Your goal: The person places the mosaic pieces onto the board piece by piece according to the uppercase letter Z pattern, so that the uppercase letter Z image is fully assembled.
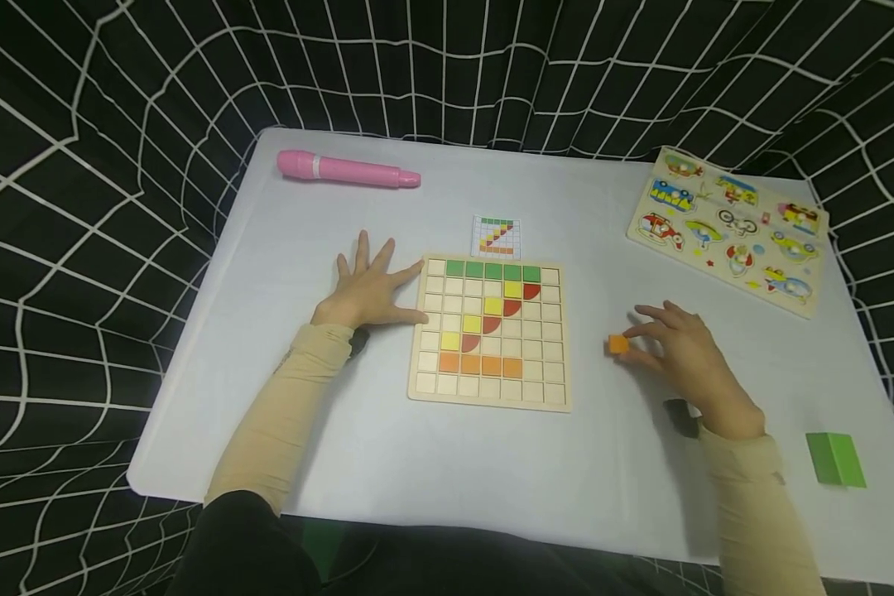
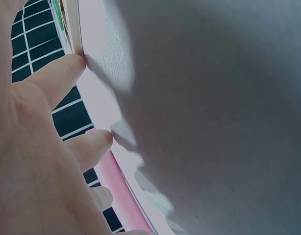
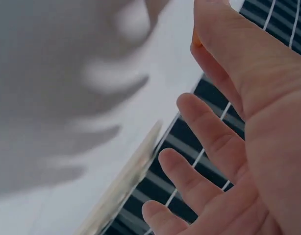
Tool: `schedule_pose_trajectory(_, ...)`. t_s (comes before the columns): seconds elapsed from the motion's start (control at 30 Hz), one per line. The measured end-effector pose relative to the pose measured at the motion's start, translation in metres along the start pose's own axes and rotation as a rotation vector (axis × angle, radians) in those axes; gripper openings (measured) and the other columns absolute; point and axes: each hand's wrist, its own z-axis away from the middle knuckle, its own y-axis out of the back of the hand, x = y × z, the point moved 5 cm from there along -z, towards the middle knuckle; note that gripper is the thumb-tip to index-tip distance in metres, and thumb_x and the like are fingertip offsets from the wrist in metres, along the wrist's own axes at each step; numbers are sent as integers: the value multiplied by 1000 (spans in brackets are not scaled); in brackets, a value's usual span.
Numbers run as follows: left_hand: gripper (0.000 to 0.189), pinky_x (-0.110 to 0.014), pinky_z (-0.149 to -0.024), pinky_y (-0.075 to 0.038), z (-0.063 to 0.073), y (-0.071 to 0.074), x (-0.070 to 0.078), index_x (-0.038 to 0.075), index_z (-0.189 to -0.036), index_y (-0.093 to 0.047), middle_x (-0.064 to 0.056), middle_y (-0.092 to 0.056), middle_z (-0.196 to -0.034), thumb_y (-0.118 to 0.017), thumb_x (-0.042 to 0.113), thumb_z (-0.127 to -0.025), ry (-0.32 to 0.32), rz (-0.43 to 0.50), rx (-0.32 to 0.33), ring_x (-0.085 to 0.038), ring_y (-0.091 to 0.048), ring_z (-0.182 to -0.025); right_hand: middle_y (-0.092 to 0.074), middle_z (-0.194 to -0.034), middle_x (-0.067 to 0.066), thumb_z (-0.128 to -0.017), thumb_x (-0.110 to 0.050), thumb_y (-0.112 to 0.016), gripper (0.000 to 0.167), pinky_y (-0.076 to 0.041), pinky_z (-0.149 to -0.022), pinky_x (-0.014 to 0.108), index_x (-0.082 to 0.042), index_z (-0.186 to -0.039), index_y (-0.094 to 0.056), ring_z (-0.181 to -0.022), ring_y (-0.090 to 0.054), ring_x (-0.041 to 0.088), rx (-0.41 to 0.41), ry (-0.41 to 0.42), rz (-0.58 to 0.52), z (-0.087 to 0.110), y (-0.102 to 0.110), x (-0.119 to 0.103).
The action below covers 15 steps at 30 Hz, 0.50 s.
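My right hand [image 1: 678, 356] pinches a small orange square block [image 1: 617, 344] between thumb and index finger, to the right of the board; in the right wrist view only an orange sliver [image 3: 196, 39] shows between the fingertips. My left hand [image 1: 365, 290] is spread on the table, its thumb and index finger touching the left edge of the wooden grid board [image 1: 544, 389]. On the board lie a row of green squares [image 1: 493, 271], a diagonal of yellow squares [image 1: 473, 324] beside red quarter-round pieces [image 1: 492, 324], and a row of orange squares [image 1: 470, 364]. A small pattern card [image 1: 497, 237] lies just behind it.
A pink microphone-shaped object [image 1: 350, 170] lies at the back left. At the back right is a wooden vehicle puzzle board [image 1: 730, 232]. A green block [image 1: 835, 459] stands near the right edge of the white table [image 1: 492, 472]. Black netted cloth surrounds the table.
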Motion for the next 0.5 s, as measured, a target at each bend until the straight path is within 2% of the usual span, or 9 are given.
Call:
schedule_pose_trajectory(0.13,98,-81,-120,6,1,0,-2,36,-163,-26,-17,6,-176,-67,74,-84,6,5,-1,-51,30,-155,-62,-139,27,-80,-16,-86,28,-31,-114,77,-3,-103,-78,-139,-43,58,-28,49,-14,-13,-5,-29)
schedule_pose_trajectory(0.3,98,-81,-120,6,0,2,-2,36,-164,-25,-17,6,-176,-67,74,-84,-3,11,5,-51,30,-155,-61,-144,22,-82,-21,-86,29,-27,-117,78,-5,-105,-78,-144,-41,55,-104,89,-24,-24,-16,-61)
schedule_pose_trajectory(0.5,98,-81,-120,7,-3,-1,-2,37,-164,-24,-17,7,-176,-66,75,-84,-7,13,-3,-50,30,-154,-64,-142,19,-80,-25,-88,29,-30,-117,76,-7,-102,-80,-143,-44,55,-141,160,-3,-26,-29,-83)
